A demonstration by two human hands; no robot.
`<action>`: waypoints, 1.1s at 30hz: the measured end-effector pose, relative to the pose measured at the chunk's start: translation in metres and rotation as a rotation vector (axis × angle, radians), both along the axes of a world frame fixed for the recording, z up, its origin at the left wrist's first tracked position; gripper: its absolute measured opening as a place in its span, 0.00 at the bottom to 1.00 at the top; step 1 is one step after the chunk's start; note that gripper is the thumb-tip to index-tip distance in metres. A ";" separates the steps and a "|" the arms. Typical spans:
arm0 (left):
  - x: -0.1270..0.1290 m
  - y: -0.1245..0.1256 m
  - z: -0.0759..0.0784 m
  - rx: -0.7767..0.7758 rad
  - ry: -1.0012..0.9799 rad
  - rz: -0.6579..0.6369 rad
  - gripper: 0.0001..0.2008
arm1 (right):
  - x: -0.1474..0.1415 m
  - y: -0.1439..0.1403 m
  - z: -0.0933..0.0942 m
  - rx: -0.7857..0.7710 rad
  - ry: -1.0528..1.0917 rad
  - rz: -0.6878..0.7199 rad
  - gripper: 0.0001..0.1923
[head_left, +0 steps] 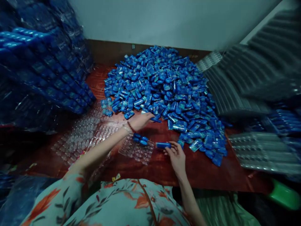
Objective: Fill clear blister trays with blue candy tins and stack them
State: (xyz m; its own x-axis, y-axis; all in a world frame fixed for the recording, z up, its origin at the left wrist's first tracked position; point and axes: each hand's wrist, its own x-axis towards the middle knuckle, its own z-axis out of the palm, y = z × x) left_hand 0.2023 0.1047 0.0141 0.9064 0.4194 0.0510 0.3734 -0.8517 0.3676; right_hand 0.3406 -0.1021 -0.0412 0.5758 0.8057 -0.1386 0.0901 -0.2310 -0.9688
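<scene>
- Right hand (176, 157): fingers pinch blue packet (162, 145), long axis three-to-nine o'clock.
- Clear tray (138, 153): nine o'clock, nearer right fingers.
- Left hand (139, 121): at pile (162, 81) edge; finger grip unclear.

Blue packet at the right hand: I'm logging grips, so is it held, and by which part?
The right hand holds the blue packet by its right end; its left end sticks out free.

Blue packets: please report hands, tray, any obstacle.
Left hand at near edge of pile. Right hand holds blue packet. Packets at far end of clear tray. Nothing visibly blocking.
</scene>
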 end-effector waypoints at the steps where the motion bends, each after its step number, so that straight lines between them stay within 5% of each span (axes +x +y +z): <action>1: -0.020 -0.004 0.007 -0.048 -0.136 0.042 0.13 | -0.010 -0.007 0.004 0.017 -0.007 0.046 0.19; 6: -0.131 -0.046 0.032 -0.137 -0.438 0.374 0.11 | -0.055 -0.016 0.011 0.131 -0.390 0.373 0.10; 10: -0.171 -0.093 0.025 -0.174 -0.354 0.486 0.09 | -0.057 -0.002 0.014 0.153 -0.724 0.670 0.18; 14: -0.156 -0.128 0.002 -0.228 -0.326 0.491 0.08 | -0.048 0.019 0.037 -0.043 -0.999 0.942 0.23; 19: -0.129 -0.142 -0.019 -0.114 -0.277 0.417 0.15 | -0.053 0.036 0.061 -0.133 -1.195 1.165 0.21; 27: -0.122 -0.139 -0.032 0.054 -0.116 0.283 0.16 | -0.063 0.031 0.053 -0.229 -1.212 1.065 0.21; 33: -0.116 -0.128 -0.031 0.088 -0.018 0.238 0.14 | -0.063 0.025 0.038 -0.082 -1.241 0.958 0.19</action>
